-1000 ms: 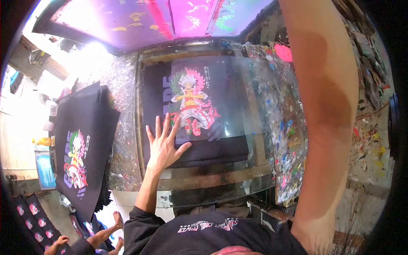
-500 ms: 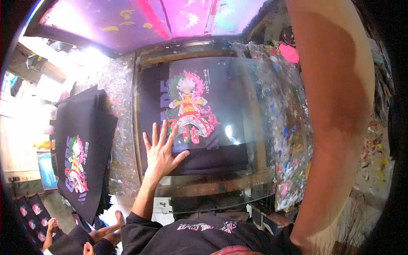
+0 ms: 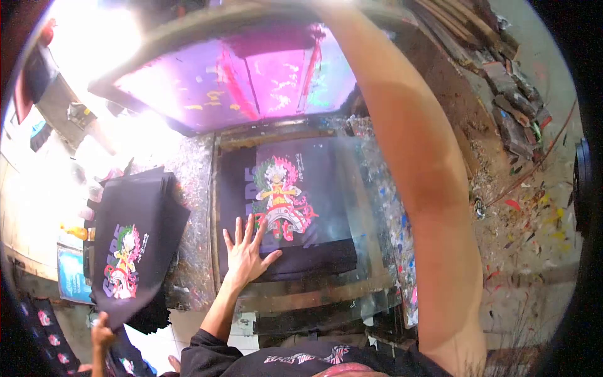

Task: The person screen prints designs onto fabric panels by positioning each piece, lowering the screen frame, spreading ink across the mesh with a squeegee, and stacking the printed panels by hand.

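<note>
My left hand [image 3: 246,256] lies with fingers spread over the lower left part of a black printed fabric piece [image 3: 339,257]. The fabric carries a colourful cartoon figure and purple lettering, and it rests on a glass-topped printing table [image 3: 314,294]. My right forearm [image 3: 418,138] stretches up past the table's right side. The right hand lies beyond the top edge, so its grip is hidden. Behind the fabric, a framed printing screen [image 3: 276,81] stands tilted up, its mesh glowing pink and purple.
To the left hangs a stack of black printed fabric pieces [image 3: 147,207]. A co-worker's hand [image 3: 102,330] is at its lower corner. Paint-spattered boards [image 3: 383,207] flank the glass. Wood scraps [image 3: 515,107] lie at the upper right, and more printed pieces [image 3: 47,333] at the lower left.
The view has tilted up, showing more of the raised screen. My right arm reaches farther forward. My left hand stays on the fabric. The co-worker's hand has come to the stack's corner.
</note>
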Demonstrator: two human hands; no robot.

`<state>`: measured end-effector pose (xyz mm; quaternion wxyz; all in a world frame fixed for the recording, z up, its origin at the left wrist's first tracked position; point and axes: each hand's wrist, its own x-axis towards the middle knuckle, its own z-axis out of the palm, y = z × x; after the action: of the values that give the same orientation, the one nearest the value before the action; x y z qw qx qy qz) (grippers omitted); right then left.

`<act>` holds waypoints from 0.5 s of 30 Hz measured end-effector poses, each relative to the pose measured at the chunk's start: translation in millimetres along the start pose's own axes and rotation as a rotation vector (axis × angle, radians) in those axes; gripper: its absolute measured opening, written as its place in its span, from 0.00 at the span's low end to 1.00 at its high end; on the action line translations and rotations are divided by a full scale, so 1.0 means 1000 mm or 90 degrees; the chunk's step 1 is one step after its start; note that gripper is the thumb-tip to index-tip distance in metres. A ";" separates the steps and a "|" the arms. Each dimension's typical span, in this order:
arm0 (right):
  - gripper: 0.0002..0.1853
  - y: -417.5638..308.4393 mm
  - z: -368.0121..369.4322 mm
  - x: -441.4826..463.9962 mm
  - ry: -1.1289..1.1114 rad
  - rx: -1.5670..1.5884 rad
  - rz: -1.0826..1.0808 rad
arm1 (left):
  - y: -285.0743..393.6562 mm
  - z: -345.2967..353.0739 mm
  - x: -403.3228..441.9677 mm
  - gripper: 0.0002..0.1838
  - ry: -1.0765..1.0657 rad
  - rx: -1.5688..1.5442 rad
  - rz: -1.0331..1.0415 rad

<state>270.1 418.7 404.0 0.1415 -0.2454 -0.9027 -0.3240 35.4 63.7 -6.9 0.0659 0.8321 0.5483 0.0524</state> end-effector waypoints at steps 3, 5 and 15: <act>0.31 -0.029 -0.019 -0.015 0.015 0.229 0.280 | -0.003 0.003 0.000 0.52 0.035 -0.011 0.009; 0.36 -0.036 -0.020 -0.021 -0.062 0.243 0.401 | -0.004 0.003 -0.001 0.52 0.031 -0.017 0.021; 0.43 -0.062 -0.059 -0.042 -0.093 0.396 0.259 | 0.002 -0.002 -0.005 0.52 0.037 -0.008 0.013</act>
<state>278.2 323.6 399.0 0.2059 -0.3873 -0.8985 0.0188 34.9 58.1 -4.7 0.0544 0.8355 0.5408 0.0803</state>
